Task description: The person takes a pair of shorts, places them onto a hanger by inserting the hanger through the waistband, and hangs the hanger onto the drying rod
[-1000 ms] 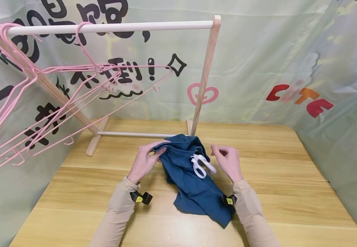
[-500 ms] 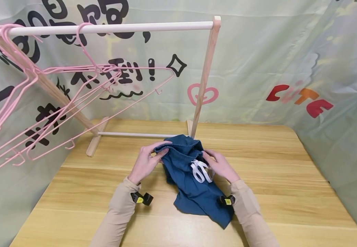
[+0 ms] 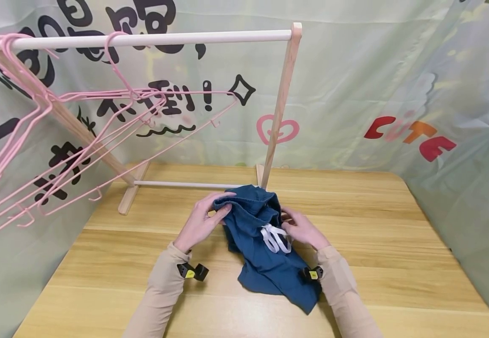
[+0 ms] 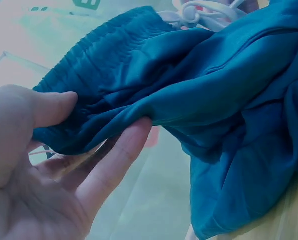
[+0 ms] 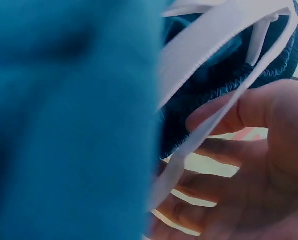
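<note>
Blue shorts (image 3: pixel 265 253) with a gathered waistband and a white drawstring (image 3: pixel 275 237) tied in a bow lie partly bunched, legs toward the table's front. My left hand (image 3: pixel 199 220) pinches the left end of the waistband; in the left wrist view its thumb (image 4: pixel 59 107) lies inside the band and fingers show beneath. On the other side, my right hand (image 3: pixel 305 229) grips the waistband beside the bow. In the right wrist view, the thumb (image 5: pixel 229 112) presses on the band's edge behind a drawstring loop, with fingers partly hidden behind the fabric.
A wooden rack with a white rail (image 3: pixel 210 36) stands behind the shorts at the left. Several pink hangers (image 3: pixel 119 75) hang from it, reaching out over the table's left side. Wooden tabletop (image 3: pixel 375 234) extends to the right, and a printed curtain (image 3: pixel 345 84) encloses the back.
My right hand has moved left from beside the shorts onto the waistband, then slightly lower. The drawstring bow has shifted a little downward. My left hand keeps its pinch.
</note>
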`<action>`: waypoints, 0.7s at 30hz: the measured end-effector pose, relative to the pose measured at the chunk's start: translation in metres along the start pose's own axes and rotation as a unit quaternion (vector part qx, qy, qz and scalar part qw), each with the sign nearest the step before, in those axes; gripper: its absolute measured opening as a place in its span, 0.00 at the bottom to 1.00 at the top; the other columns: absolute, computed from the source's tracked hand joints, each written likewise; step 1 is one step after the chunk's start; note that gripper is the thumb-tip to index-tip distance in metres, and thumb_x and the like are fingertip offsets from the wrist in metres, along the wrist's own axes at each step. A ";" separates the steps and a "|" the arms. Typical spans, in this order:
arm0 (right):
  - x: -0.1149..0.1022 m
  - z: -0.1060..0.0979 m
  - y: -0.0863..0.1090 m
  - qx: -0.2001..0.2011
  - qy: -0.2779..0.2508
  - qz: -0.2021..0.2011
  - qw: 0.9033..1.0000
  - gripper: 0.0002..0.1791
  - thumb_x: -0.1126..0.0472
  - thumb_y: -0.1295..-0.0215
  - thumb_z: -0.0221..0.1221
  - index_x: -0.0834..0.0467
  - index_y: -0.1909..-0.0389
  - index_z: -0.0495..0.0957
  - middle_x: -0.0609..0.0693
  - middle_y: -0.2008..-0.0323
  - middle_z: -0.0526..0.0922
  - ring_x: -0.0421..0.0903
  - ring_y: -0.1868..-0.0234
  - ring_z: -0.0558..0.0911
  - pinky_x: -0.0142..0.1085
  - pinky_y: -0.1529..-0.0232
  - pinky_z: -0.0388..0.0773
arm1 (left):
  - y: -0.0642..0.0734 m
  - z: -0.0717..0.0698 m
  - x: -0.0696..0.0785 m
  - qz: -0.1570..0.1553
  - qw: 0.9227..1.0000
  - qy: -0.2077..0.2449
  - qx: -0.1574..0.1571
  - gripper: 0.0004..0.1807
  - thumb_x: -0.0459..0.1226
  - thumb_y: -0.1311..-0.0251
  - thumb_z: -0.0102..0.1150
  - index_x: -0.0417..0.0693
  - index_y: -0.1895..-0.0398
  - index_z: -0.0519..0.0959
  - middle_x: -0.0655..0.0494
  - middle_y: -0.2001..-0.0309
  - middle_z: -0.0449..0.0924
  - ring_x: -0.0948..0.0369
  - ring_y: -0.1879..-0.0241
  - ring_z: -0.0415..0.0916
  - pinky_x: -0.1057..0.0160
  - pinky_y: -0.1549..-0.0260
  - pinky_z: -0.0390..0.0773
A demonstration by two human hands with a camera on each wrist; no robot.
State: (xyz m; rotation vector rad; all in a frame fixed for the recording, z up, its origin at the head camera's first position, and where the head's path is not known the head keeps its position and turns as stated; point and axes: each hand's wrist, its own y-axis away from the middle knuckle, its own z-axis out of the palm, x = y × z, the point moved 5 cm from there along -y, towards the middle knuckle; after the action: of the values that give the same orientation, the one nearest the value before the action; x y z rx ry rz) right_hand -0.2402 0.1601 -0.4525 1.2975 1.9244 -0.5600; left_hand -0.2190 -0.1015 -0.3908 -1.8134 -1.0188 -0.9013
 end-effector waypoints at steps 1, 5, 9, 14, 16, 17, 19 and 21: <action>0.000 0.001 0.000 -0.005 0.004 0.004 1.000 0.30 0.67 0.32 0.49 0.69 0.29 0.61 0.76 0.39 0.74 0.69 0.43 0.80 0.55 0.46 0.80 | 0.000 0.000 0.000 -0.004 1.000 0.004 -0.002 0.18 0.36 0.28 0.56 0.48 0.37 0.78 0.45 0.37 0.77 0.49 0.58 0.86 0.52 0.68 0.87; 0.004 0.003 -0.001 -0.013 0.007 0.029 0.999 0.34 0.66 0.33 0.49 0.66 0.26 0.57 0.74 0.40 0.75 0.65 0.46 0.81 0.49 0.53 0.83 | 0.000 0.000 -0.001 -0.007 1.000 0.014 -0.008 0.18 0.36 0.28 0.56 0.49 0.36 0.76 0.44 0.36 0.76 0.45 0.53 0.86 0.49 0.67 0.86; 0.006 0.005 -0.002 -0.010 0.008 0.040 0.999 0.30 0.65 0.29 0.49 0.66 0.27 0.59 0.71 0.47 0.79 0.60 0.52 0.83 0.43 0.62 0.83 | 0.001 0.001 0.000 0.002 1.000 0.014 -0.012 0.18 0.36 0.28 0.56 0.51 0.38 0.77 0.44 0.38 0.77 0.44 0.51 0.85 0.56 0.67 0.87; 0.007 0.007 -0.001 -0.012 0.005 0.045 0.999 0.22 0.65 0.26 0.50 0.68 0.34 0.67 0.69 0.54 0.82 0.52 0.63 0.82 0.38 0.73 0.80 | 0.002 0.000 0.001 0.004 1.000 0.024 -0.018 0.18 0.34 0.29 0.56 0.49 0.38 0.78 0.43 0.42 0.76 0.43 0.48 0.83 0.57 0.66 0.87; 0.006 0.006 0.000 -0.003 0.002 0.047 0.999 0.19 0.65 0.26 0.49 0.68 0.38 0.70 0.67 0.57 0.82 0.48 0.68 0.81 0.37 0.76 0.80 | 0.002 -0.001 0.000 -0.003 0.999 0.030 -0.015 0.17 0.34 0.29 0.56 0.48 0.38 0.78 0.43 0.44 0.75 0.43 0.47 0.82 0.55 0.66 0.87; 0.006 0.005 0.000 0.004 -0.001 0.049 0.999 0.17 0.65 0.25 0.48 0.69 0.40 0.71 0.67 0.60 0.82 0.47 0.70 0.81 0.38 0.76 0.80 | 0.002 -0.001 -0.001 -0.009 0.999 0.032 -0.014 0.17 0.33 0.29 0.56 0.48 0.38 0.78 0.43 0.45 0.74 0.43 0.47 0.82 0.55 0.66 0.87; 0.006 0.002 0.000 0.024 -0.010 0.055 0.998 0.16 0.66 0.24 0.47 0.69 0.43 0.71 0.66 0.63 0.80 0.48 0.76 0.81 0.40 0.77 0.81 | 0.002 -0.002 -0.002 -0.020 0.999 0.037 -0.013 0.17 0.33 0.28 0.55 0.47 0.38 0.78 0.44 0.46 0.72 0.44 0.48 0.81 0.54 0.65 0.87; 0.006 -0.003 0.000 0.056 0.001 0.054 0.997 0.16 0.65 0.23 0.46 0.69 0.42 0.72 0.67 0.62 0.81 0.50 0.73 0.82 0.42 0.72 0.82 | 0.002 -0.003 -0.002 -0.030 0.999 0.039 -0.013 0.17 0.32 0.28 0.53 0.45 0.38 0.78 0.44 0.45 0.71 0.46 0.50 0.80 0.53 0.65 0.88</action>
State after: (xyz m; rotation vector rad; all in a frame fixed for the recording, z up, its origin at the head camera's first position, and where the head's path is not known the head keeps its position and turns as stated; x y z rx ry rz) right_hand -0.2422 0.1660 -0.4556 1.4642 1.8331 -0.6196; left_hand -0.2188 -0.1052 -0.3923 -1.7629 -1.0213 -1.0170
